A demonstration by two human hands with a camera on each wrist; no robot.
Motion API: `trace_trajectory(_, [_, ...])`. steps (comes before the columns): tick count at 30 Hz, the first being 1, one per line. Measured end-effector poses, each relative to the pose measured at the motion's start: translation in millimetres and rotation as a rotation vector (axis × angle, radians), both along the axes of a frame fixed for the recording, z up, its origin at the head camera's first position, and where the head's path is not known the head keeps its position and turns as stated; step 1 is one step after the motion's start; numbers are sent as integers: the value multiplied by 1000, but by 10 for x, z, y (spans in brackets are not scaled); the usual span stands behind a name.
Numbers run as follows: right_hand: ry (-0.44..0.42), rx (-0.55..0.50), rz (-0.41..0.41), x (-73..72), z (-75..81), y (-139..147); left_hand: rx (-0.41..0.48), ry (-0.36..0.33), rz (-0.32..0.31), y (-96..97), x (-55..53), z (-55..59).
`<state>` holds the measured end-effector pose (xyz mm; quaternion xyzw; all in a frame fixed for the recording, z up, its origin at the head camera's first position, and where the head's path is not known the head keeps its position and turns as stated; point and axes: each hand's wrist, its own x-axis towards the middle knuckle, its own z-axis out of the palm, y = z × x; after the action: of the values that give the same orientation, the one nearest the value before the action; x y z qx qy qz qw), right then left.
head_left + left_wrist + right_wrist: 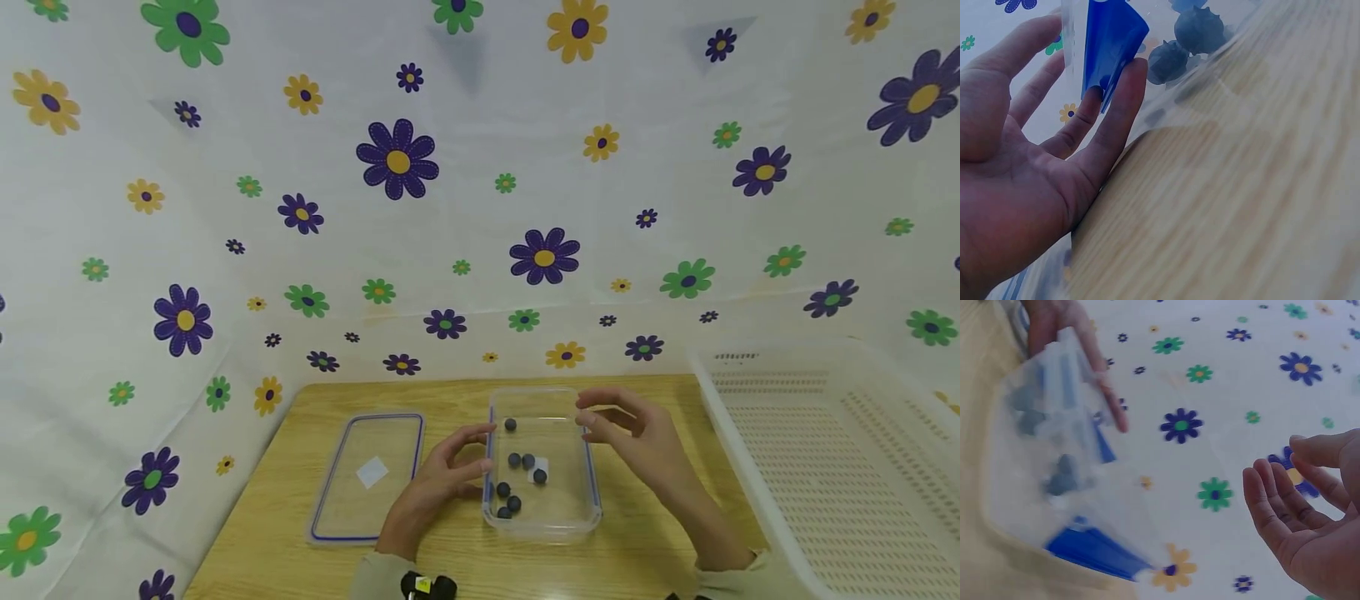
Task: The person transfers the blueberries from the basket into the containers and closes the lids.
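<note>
A clear plastic food container (558, 504) with blue side flaps stands on the wooden table. Several blueberries (540, 476) lie inside, most toward its left and near side, along with a small white square. My left hand (438, 479) is at the container's left wall; in the left wrist view its fingertips touch a blue flap (1110, 44). My right hand (637, 433) hovers by the far right rim with fingers loosely bent. In the right wrist view that hand (1307, 509) holds nothing and is apart from the container.
A clear lid (345, 500) with a blue seal and a white square lies left of the container. At the right stands a large white perforated basket (738, 475). A flower-patterned sheet (480, 225) hangs behind the wooden table (255, 542).
</note>
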<state>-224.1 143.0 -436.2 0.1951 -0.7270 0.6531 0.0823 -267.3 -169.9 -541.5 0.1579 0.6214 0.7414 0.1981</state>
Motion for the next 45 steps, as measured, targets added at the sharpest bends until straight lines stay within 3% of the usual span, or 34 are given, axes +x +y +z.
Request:
trace_trajectory(7, [150,119,-76,130,467,361,1,-3,9,-5,9,45])
trace_trajectory(11, [182,202,-139,133,594,668,-11,-2,9,-4,2,59])
trace_trajectory(15, [198,295,-220,28,628,995,-18,3,9,-3,-14,51])
trace_trajectory(26, [114,532,-282,-354,367,1606,-14,-4,8,-7,21,5])
trace_trajectory(33, [-76,612,-241,-529,97,1739,-12,1,8,-13,18,7])
trace_trajectory(39, [-213,593,-153,-632,-94,1826,-12,12,4,-9,15,15])
trace_trajectory(45, [-358,598,-126,-678,-216,1889,-9,26,2,-2,3,22])
